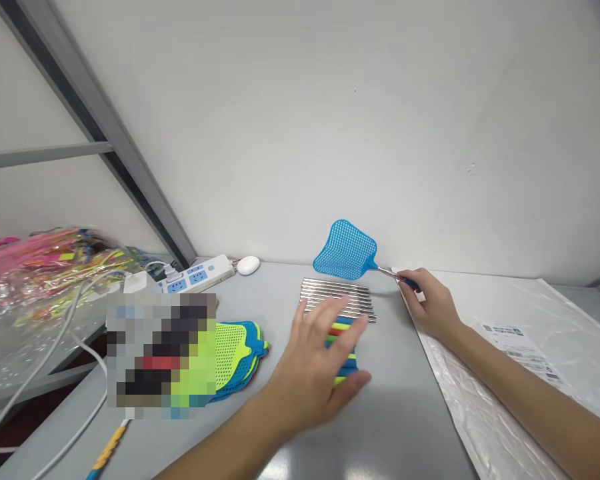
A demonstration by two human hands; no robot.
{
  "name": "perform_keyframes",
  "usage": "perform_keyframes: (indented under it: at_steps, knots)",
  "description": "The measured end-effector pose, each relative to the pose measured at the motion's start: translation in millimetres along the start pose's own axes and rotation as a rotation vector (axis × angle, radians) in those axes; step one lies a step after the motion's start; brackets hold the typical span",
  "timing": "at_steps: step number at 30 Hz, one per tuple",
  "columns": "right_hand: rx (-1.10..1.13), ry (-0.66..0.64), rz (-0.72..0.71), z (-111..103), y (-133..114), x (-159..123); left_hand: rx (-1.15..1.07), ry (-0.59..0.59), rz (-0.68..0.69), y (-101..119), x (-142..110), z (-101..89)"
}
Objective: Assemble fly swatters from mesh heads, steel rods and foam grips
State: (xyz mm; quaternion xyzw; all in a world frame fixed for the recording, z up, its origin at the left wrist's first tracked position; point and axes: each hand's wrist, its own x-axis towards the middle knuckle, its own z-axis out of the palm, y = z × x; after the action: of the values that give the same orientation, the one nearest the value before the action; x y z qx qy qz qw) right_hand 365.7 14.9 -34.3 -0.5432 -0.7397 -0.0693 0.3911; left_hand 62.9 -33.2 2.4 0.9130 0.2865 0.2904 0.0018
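A blue fly swatter (347,250) with a perforated head and a metal shaft is held up by its dark blue handle in my right hand (430,303). My left hand (315,367) is open, fingers spread, over a row of coloured handles (347,363) in blue, yellow, green and red, partly hidden beneath it. Just behind those handles lies a row of shiny metal rods (340,297). To the left is a stack of yellow-green and blue swatter heads (235,353), its left part covered by a pixelated patch.
A white power strip (200,275) with plugs and cables sits at the back left, beside a white rounded object (248,265). Clear bags of colourful items (55,280) fill the far left. A white plastic mailer (480,373) lies under my right forearm. A grey wall stands behind.
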Motion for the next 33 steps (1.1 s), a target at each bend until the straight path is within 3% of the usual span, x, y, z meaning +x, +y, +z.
perform_keyframes:
  at_steps: [3, 5, 10, 15, 19, 25, 29, 33]
  knots:
    - [-0.03, 0.003, -0.154, -5, -3, 2, -0.048, 0.313, -0.157, -11, 2, -5.6]
    - [-0.039, -0.015, -0.259, -6, -8, 3, -0.171, 0.402, -0.274, -15, 2, -8.9]
    - [-0.183, -0.032, -0.619, -12, -34, 8, -0.606, 0.273, -0.603, -14, 2, -14.2]
    - [-0.272, -0.116, -0.653, -24, -68, 10, -0.681, 0.37, -0.644, -11, 1, -13.6]
    - [-0.246, -0.207, -0.648, -25, -83, 6, -0.573, 0.42, -0.52, -13, -6, -1.9]
    - [-0.117, -0.287, -0.561, -28, -83, 8, -0.33, 0.678, -0.074, -25, -7, 5.8]
    - [-0.005, -0.355, -0.423, -43, -90, 14, -0.185, 0.56, 0.058, -35, -3, -10.1]
    - [0.173, -0.555, -0.241, -68, -101, 20, -0.048, 0.503, 0.19, -43, -1, -22.8]
